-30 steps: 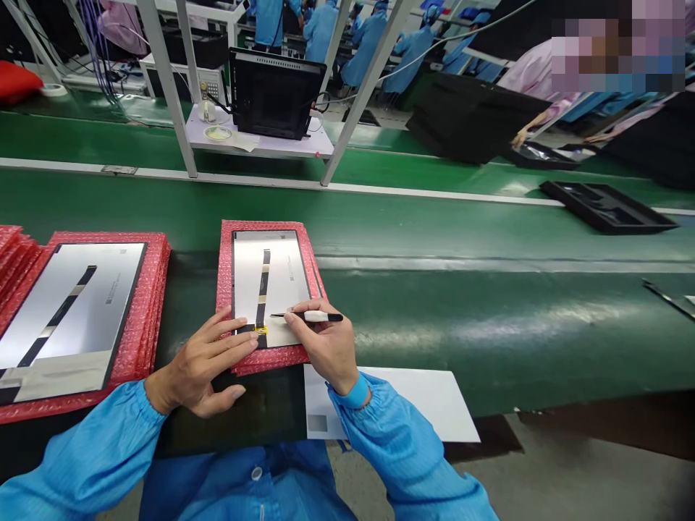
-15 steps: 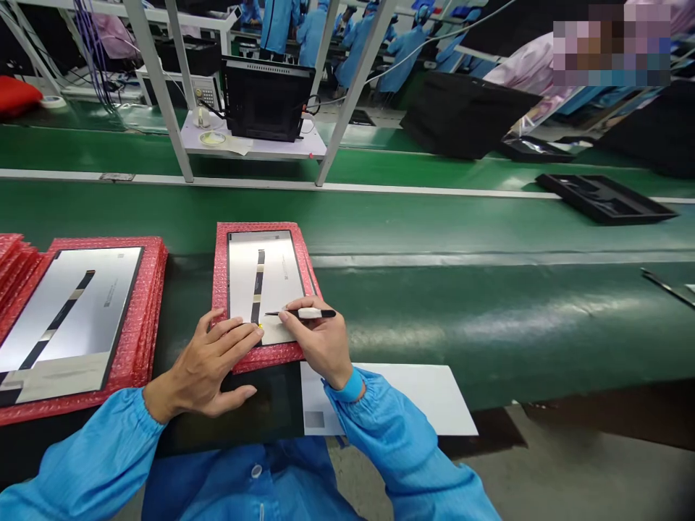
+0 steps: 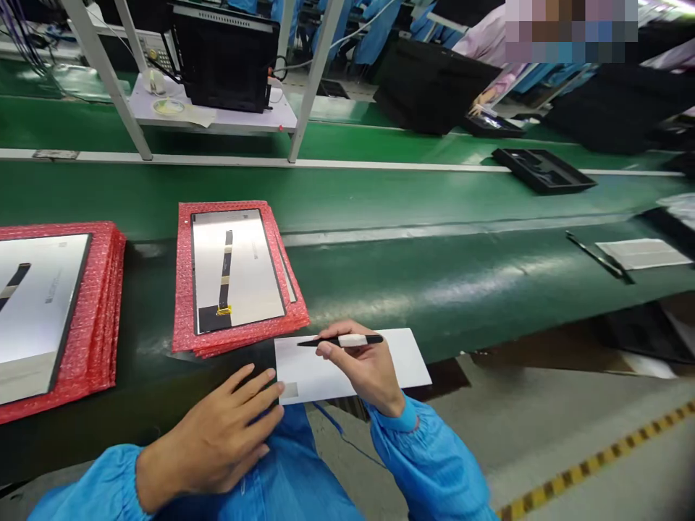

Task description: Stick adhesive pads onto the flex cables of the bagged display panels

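My right hand (image 3: 369, 365) pinches dark, fine-tipped tweezers (image 3: 342, 340) with a white grip section, held over a white sheet (image 3: 405, 351). The sheet lies at the bench edge and has a small grey rectangle at its lower left. Fingers extended and holding nothing, my left hand (image 3: 217, 427) is just left of that sheet. Beyond both hands, a display panel (image 3: 253, 278) lies back side up on a red bubble-wrap stack (image 3: 184, 289). Its black flex cable (image 3: 225, 271) runs down to a yellow piece (image 3: 224, 310) near the lower edge.
At left, another red bubble-wrap stack (image 3: 100, 318) carries a similar panel (image 3: 40, 311). A black tray (image 3: 543, 171) sits at the back right. Farther right are a dark thin tool (image 3: 594, 253) and a white pad (image 3: 643, 254). Metal posts (image 3: 320, 79) flank a monitor (image 3: 225, 61).
Both hands have left the panel and come nearer to me; the right carries the tweezers over the white sheet. The yellow piece is now uncovered. The view has shifted to the right.
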`<action>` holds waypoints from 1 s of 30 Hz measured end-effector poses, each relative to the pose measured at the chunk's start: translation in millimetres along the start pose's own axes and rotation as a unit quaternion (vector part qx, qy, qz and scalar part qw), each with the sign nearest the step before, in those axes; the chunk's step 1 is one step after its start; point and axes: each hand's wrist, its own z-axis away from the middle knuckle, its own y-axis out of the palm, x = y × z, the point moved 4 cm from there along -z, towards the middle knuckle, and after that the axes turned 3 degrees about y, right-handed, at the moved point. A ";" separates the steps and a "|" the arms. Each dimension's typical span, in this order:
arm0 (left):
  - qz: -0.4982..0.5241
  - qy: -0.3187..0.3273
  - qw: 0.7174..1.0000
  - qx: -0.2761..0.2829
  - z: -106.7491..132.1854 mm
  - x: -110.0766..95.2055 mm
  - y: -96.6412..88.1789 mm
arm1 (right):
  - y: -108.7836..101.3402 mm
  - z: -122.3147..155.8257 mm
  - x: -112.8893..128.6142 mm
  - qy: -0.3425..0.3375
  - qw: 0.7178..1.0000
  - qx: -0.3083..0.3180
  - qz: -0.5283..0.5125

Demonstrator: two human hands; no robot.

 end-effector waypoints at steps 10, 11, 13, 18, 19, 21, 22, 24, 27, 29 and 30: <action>0.023 -0.088 0.990 0.109 -14.7 10.6 52.2 | -0.3 38.3 -50.9 0.073 0.995 0.043 0.045; 0.023 -0.084 0.990 0.106 -14.0 10.4 52.4 | 1.2 40.1 -53.1 0.069 0.996 0.047 0.043; 0.023 -0.078 0.991 0.105 -12.7 10.0 52.2 | 2.8 42.1 -55.9 0.055 0.996 0.048 0.040; 0.023 -0.069 0.990 0.120 -13.3 10.2 51.6 | 3.2 42.5 -57.5 0.027 0.998 0.052 0.037; 0.024 -0.067 0.990 0.123 -13.7 10.2 51.4 | 3.4 42.3 -57.5 0.025 0.997 0.055 0.037; 0.027 -0.063 0.990 0.127 -14.4 9.9 50.9 | 3.7 41.9 -57.9 0.021 0.997 0.057 0.037; 0.028 -0.062 0.989 0.128 -14.5 9.7 50.6 | 4.0 41.9 -58.5 0.019 0.997 0.059 0.037; 0.029 -0.062 0.989 0.128 -14.2 9.1 50.2 | 4.6 41.9 -60.0 0.017 0.997 0.063 0.039; 0.028 -0.067 0.989 0.126 -13.3 8.4 49.8 | 4.7 42.5 -61.9 0.014 0.997 0.066 0.042; 0.029 -0.068 0.989 0.125 -13.0 8.5 49.9 | 4.2 42.7 -62.3 0.013 0.997 0.063 0.044; 0.030 -0.068 0.989 0.126 -12.9 8.7 50.0 | 4.0 42.7 -62.2 0.013 0.997 0.061 0.045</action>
